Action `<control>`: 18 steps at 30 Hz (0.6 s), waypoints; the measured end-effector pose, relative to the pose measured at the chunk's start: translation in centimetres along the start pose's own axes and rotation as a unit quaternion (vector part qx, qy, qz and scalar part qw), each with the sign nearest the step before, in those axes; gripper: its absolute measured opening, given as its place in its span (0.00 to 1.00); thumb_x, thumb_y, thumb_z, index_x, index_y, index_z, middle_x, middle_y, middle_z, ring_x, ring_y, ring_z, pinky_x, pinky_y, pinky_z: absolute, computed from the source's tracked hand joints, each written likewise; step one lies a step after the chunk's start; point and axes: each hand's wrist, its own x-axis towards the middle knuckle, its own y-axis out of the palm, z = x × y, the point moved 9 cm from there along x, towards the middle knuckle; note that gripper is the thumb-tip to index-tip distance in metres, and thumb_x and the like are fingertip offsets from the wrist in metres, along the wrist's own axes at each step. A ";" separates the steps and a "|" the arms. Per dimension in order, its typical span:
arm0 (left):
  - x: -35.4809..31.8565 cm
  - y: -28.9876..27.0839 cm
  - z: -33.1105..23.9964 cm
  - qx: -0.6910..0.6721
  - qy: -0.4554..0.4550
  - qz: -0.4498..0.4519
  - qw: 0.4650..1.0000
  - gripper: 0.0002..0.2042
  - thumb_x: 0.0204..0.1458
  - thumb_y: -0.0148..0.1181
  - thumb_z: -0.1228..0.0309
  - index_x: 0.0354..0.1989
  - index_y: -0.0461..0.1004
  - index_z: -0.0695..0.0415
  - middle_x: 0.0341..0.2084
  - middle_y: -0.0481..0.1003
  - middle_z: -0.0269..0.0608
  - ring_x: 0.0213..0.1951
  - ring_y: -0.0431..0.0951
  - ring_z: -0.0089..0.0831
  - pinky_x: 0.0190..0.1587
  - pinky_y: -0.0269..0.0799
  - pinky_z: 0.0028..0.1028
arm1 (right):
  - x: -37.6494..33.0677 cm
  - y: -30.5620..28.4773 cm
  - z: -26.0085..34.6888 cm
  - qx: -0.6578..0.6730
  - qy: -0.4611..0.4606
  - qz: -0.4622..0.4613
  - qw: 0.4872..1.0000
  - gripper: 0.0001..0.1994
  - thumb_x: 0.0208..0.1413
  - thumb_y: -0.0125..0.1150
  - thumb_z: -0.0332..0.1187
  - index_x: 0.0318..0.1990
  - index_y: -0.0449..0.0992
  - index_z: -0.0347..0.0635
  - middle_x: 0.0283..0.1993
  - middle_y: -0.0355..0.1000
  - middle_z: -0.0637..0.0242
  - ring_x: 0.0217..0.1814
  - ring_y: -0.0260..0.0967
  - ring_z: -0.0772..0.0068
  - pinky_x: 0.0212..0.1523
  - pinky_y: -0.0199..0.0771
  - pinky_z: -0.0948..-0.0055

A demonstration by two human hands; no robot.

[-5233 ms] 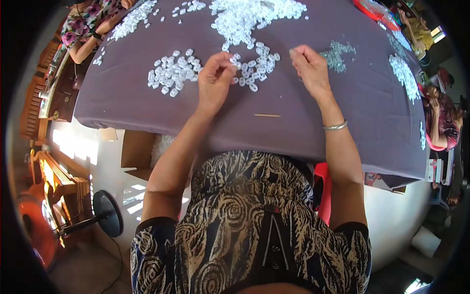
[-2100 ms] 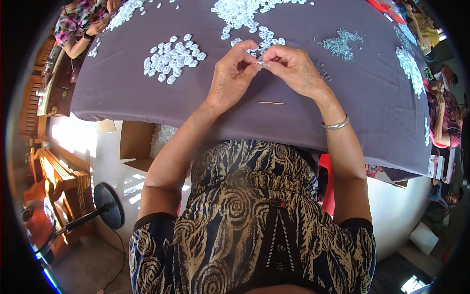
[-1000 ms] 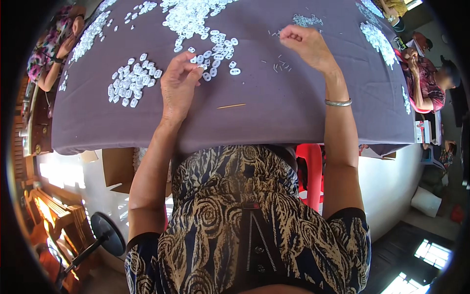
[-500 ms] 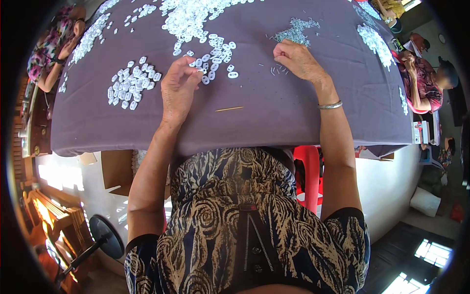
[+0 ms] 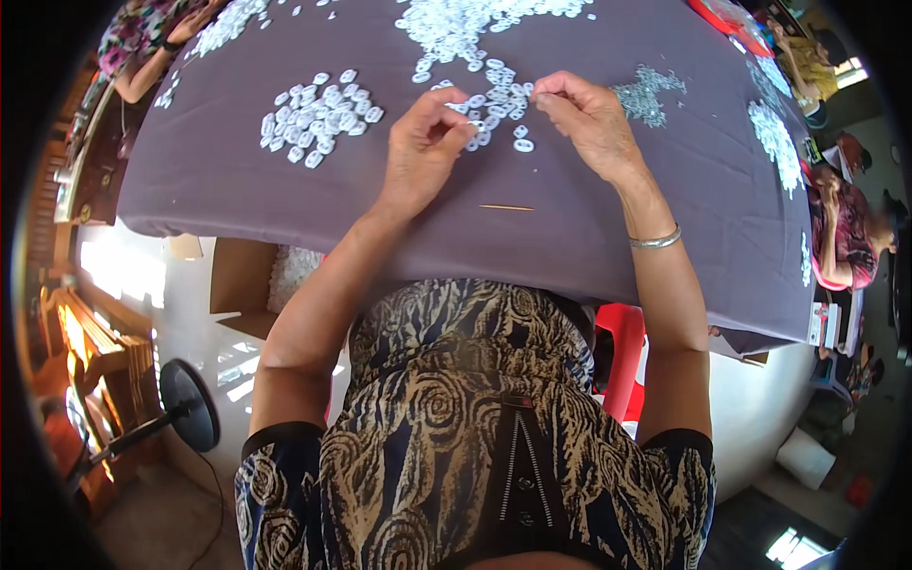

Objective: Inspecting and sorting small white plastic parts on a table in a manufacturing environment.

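Note:
My left hand (image 5: 425,147) is pinched around a small white plastic piece (image 5: 472,126) at its fingertips, just over the near end of a trail of like pieces. My right hand (image 5: 591,125) hovers to the right of that trail, thumb and forefinger pressed together; whatever they hold is too small to make out. Loose white oval pieces with holes (image 5: 507,84) lie between and beyond the hands. Right of my right hand spreads a heap of small, thin greyish pieces (image 5: 650,95).
Left of my left hand lies a separate cluster of white pieces (image 5: 321,116); a large white heap (image 5: 451,33) covers the far middle. A thin wooden stick (image 5: 506,207) rests on the purple-grey tablecloth (image 5: 570,247). Other people sit at the left and right sides.
My right hand has left the edge of the greyish heap and come closer to my left hand. The left hand keeps its pinch. The whole view has swung round somewhat.

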 end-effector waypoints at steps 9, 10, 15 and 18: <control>0.0 0.2 0.3 0.045 -0.017 0.017 0.999 0.15 0.52 0.58 0.81 0.48 0.69 0.59 0.25 0.72 0.29 0.28 0.69 0.14 0.33 0.68 0.18 | 1.1 6.0 -1.9 0.161 0.078 0.092 0.980 0.07 0.57 0.60 0.31 0.38 0.77 0.38 0.29 0.69 0.76 0.27 0.60 0.88 0.26 0.61 0.86; 0.0 0.2 0.3 0.053 -0.017 0.017 0.998 0.15 0.52 0.58 0.81 0.48 0.69 0.59 0.25 0.72 0.29 0.28 0.69 0.14 0.33 0.68 0.18 | 1.0 6.0 -2.0 0.157 0.085 0.088 0.980 0.07 0.58 0.60 0.32 0.39 0.77 0.38 0.29 0.70 0.76 0.27 0.60 0.88 0.26 0.61 0.86; 0.0 0.3 0.4 0.066 -0.016 0.027 0.997 0.16 0.52 0.58 0.80 0.49 0.69 0.58 0.25 0.73 0.30 0.28 0.70 0.15 0.33 0.69 0.19 | 0.7 6.1 -2.1 0.159 0.089 0.085 0.980 0.09 0.58 0.59 0.33 0.40 0.78 0.38 0.30 0.70 0.76 0.28 0.62 0.88 0.27 0.63 0.87; 0.0 0.4 0.4 0.089 -0.017 0.030 0.995 0.16 0.51 0.58 0.80 0.50 0.69 0.58 0.25 0.73 0.31 0.29 0.70 0.16 0.34 0.69 0.20 | 0.8 6.2 -1.9 0.140 0.073 0.096 0.983 0.09 0.59 0.59 0.35 0.40 0.78 0.39 0.30 0.70 0.76 0.28 0.62 0.88 0.27 0.64 0.87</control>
